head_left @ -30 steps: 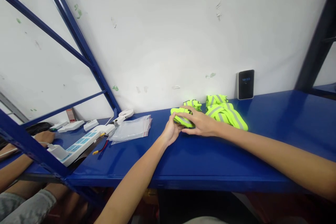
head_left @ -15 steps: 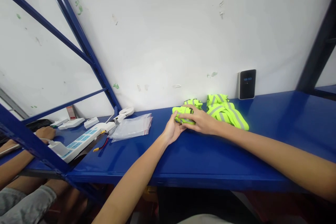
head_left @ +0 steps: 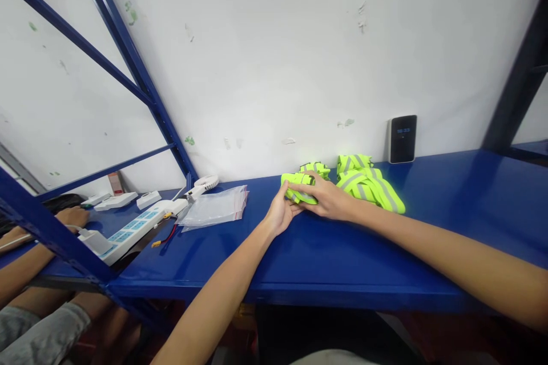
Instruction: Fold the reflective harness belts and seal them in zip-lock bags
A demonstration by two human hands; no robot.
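I'm still holding the neon-yellow roll [head_left: 294, 179], my left hand [head_left: 280, 211] cupping it below, my right hand [head_left: 327, 197] gripping its right side.

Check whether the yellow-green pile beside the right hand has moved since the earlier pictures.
No. Judged against the wall scuff above it, the yellow-green pile shows no visible shift either way.

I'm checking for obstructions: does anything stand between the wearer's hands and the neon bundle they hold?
Nothing visible does: the left hand and right hand both touch the held bundle directly. The striped neon pile lies to its right, not in between.
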